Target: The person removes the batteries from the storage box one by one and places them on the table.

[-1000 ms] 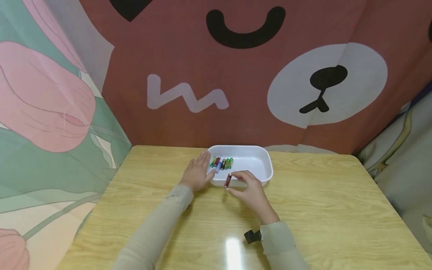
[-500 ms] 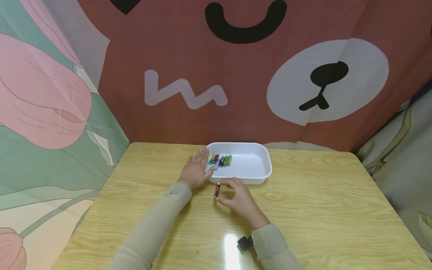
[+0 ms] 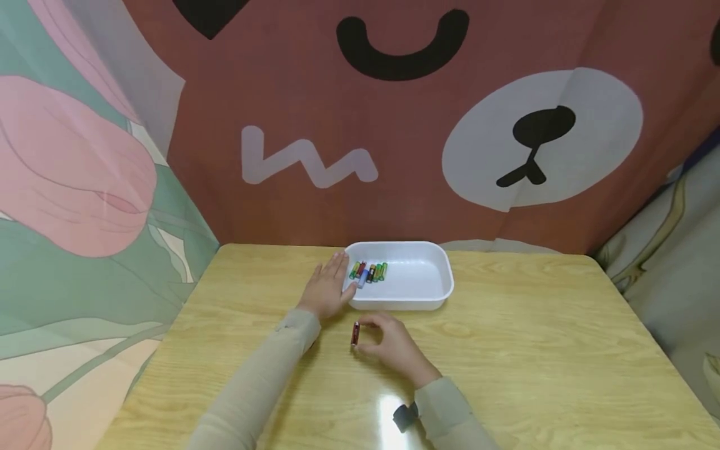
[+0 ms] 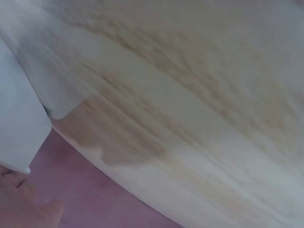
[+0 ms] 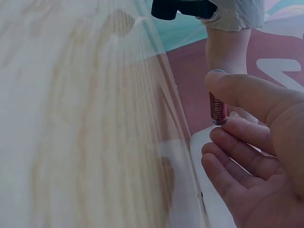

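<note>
Head view showed the left hand [image 3: 326, 292] at the left side of the white tray [image 3: 399, 305], its fingers laid out straight against the rim and its thumb at the near left corner — a relaxed, released hand, touching rather than clenched. Only part of that hand came into the left wrist view, close to the tray's white wall.

Just inside the tray's left end lay a row of small batteries [image 3: 377, 272], green, red, blue and dark.

In front of the tray, near its left corner, was the red battery [image 3: 355, 334]. The right hand [image 3: 389, 345] grasped it end to end: thumb on one end, index finger on the other, the two parted by the battery's length. In the right wrist view the remaining fingers curved loosely beside this pinch. Whether the battery touched the table [image 3: 540, 325] could not be told. A black device [image 3: 405, 417] sat at the right wrist, farther out from the tray's near wall.

As for edges, the table's left edge lay well apart from the tray; its far edge ran just behind it — the printed cloth [image 3: 315, 212] rose there. Tray floor showed right of the row, and wood grain stretched from the tray's right end toward the table's distant right edge.
</note>
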`<state>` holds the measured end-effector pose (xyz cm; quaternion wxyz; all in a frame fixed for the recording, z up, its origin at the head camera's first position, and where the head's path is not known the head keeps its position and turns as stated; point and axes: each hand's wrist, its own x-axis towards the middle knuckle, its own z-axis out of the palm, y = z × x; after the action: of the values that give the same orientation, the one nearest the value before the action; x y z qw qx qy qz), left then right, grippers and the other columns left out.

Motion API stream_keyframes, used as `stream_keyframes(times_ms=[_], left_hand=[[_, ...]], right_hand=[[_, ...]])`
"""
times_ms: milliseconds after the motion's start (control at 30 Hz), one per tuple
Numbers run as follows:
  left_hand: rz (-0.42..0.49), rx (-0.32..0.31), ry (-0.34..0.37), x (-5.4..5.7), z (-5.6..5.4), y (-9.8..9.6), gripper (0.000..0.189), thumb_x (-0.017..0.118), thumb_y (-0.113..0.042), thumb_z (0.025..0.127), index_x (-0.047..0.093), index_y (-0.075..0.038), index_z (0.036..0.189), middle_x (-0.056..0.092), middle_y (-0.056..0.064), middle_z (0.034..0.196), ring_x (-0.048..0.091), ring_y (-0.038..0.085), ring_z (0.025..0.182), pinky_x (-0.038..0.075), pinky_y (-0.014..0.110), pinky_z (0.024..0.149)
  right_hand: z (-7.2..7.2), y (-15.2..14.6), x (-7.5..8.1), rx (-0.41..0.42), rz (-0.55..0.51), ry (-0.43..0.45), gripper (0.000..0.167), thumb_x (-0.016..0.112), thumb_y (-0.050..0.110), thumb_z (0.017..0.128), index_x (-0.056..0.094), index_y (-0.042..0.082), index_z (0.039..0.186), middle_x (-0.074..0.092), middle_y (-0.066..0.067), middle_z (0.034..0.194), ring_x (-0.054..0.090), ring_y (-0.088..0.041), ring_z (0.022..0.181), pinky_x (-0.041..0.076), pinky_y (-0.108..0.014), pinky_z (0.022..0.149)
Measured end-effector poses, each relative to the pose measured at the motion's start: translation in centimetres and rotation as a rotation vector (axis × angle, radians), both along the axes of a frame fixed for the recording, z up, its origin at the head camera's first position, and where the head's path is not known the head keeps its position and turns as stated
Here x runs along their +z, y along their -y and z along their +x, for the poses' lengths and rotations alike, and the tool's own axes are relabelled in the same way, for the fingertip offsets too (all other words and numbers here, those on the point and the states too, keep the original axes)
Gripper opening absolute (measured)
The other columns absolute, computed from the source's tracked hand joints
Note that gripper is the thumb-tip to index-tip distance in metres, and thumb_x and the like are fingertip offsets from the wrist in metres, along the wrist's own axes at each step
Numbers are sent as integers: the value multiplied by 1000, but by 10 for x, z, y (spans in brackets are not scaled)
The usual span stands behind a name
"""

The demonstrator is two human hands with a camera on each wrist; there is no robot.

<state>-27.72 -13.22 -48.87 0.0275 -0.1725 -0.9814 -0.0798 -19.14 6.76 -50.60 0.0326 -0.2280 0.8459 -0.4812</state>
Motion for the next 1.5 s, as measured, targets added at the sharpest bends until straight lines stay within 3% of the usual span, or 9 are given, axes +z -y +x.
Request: stream_keyframes(times_ms=[400, 667, 867, 1500], left_hand=[[-25, 11, -6, -1, 3, 0, 75, 36, -51, 106, 16, -5, 162, 13, 8, 169, 12, 25, 156, 17, 51, 125], [8, 5, -3, -5, 4, -1, 75, 35, -51, 106, 16, -4, 162, 14, 8, 169, 11, 25, 156, 18, 51, 124], [30, 5, -25, -5, 4, 0, 74, 37, -49, 106, 18, -4, 162, 14, 8, 169, 12, 25, 156, 19, 52, 124], [72, -3, -31, -8, 5, -1, 73, 41, -45, 106, 21, -2, 161, 18, 11, 168, 12, 26, 156, 19, 52, 124]], right_hand=[[2, 0, -5, 56, 38, 50, 47, 87, 21, 77, 70, 5, 118, 67, -4, 117, 62, -24, 108, 52, -47, 99], [2, -2, -9, 59, 36, 75, 47, 88, 20, 76, 70, 4, 116, 67, -4, 114, 64, -25, 106, 54, -44, 97], [-1, -2, -11, 31, 1, 92, 48, 88, 20, 76, 69, 1, 116, 68, -4, 108, 66, -22, 100, 57, -35, 93], [1, 1, -18, 48, 37, 0, 46, 89, 18, 74, 70, 4, 113, 66, 0, 108, 63, -18, 99, 56, -31, 90]])
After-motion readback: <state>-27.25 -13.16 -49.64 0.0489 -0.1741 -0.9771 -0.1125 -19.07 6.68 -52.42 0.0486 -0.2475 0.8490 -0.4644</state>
